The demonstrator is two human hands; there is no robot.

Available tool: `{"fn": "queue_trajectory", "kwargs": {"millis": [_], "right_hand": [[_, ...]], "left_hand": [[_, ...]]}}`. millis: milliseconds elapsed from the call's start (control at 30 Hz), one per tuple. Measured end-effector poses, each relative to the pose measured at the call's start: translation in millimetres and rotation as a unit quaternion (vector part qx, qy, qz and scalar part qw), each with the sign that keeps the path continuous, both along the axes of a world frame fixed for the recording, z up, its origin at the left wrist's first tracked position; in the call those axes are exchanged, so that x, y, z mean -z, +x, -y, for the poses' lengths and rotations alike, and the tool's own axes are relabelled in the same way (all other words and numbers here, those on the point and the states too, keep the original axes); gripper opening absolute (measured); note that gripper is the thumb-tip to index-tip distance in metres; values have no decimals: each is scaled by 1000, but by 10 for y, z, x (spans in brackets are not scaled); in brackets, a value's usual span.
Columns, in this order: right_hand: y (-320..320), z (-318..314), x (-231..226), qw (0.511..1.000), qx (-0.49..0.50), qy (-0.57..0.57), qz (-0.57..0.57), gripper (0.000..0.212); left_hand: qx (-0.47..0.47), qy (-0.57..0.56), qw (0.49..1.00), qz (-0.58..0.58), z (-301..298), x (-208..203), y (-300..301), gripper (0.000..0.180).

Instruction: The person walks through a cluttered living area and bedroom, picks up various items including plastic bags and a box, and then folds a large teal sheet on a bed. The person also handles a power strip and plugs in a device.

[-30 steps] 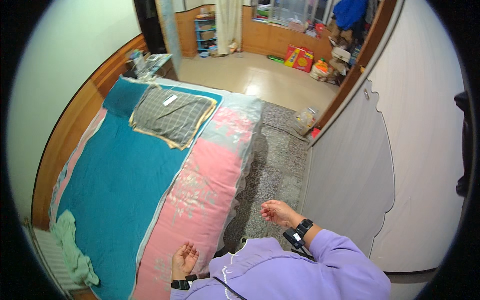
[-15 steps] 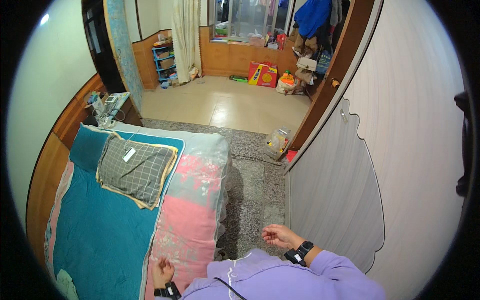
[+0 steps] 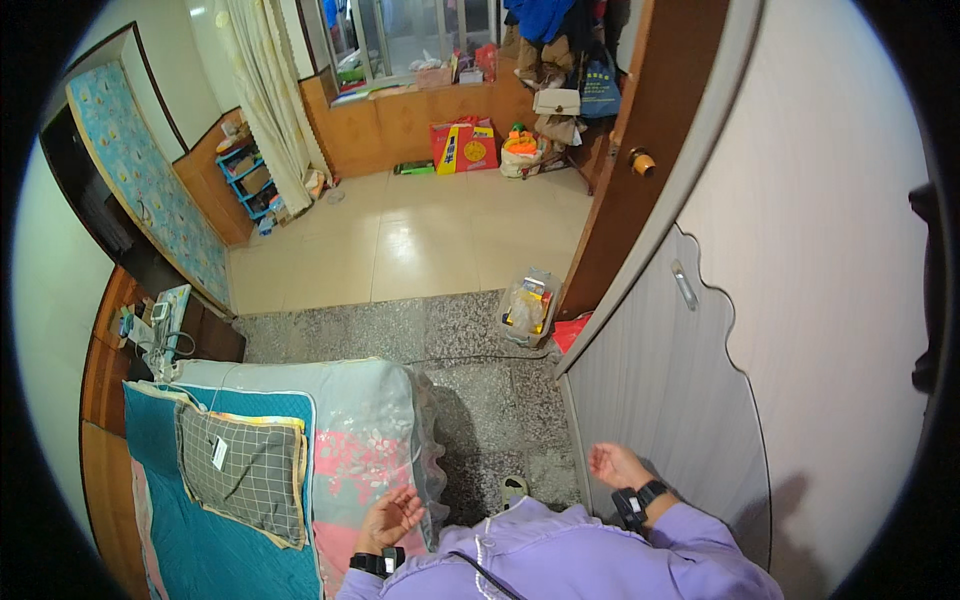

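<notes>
My left hand [image 3: 391,519] hangs over the bed's edge with nothing in it, palm up and fingers apart and loosely curled. Beneath and beside it lies the bed [image 3: 365,465], with a grey and pink flowered cover and a teal mat [image 3: 180,540] on top. A grey checked pillow [image 3: 245,480] rests on the mat, with a small white rectangular thing [image 3: 219,452] on it. My right hand [image 3: 617,466] is empty too, its fingers loosely bent, close to the grey cabinet door [image 3: 670,400]. Both wrists wear black straps.
A wooden door [image 3: 625,150] with a round knob stands at right. By its foot sits a clear plastic bin [image 3: 530,305] with things inside; a cable [image 3: 480,357] crosses the speckled floor. Farther off are a red box [image 3: 465,146], a blue shelf [image 3: 245,180] and a bedside cabinet [image 3: 215,335].
I have moved forward along the bed, and the view has swung right. My left hand has come up and inward; my right hand has shifted rightward, nearer the grey cabinet door.
</notes>
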State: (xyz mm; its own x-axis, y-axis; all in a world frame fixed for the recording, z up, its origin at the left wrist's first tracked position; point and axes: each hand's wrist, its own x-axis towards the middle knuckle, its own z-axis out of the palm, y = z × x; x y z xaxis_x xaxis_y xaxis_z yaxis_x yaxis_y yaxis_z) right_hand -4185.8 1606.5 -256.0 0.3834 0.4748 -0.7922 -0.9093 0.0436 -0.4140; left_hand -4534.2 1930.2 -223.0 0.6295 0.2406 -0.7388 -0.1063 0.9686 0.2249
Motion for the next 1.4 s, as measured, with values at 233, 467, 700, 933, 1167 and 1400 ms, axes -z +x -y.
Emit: {"fn": "queue_trajectory", "kwargs": {"millis": [233, 467, 700, 933, 1167, 1400], "right_hand": [[836, -1988, -392, 982, -151, 98, 57, 9], [1499, -2883, -310, 977, -205, 54, 13, 11], [2452, -2839, -142, 997, -54, 4, -55, 11], [3530, -3325, 198, 981, -96, 166, 25, 19], [4389, -4187, -317, 995, -6, 91, 42, 16], [5201, -4829, 13, 995, 99, 17, -28, 14]], "left_hand": [[-235, -4, 958, -163, -1020, -111, -179, 8], [-306, -11, 934, -186, -2390, 156, 683, 7], [5, 31, 999, 4, -3335, -153, 3221, 15], [72, -43, 995, 46, -3960, -337, 4674, 16], [-6, 84, 996, 0, -5341, -257, 4431, 12], [-149, 150, 977, -39, -6930, -318, 5211, 17]]}}
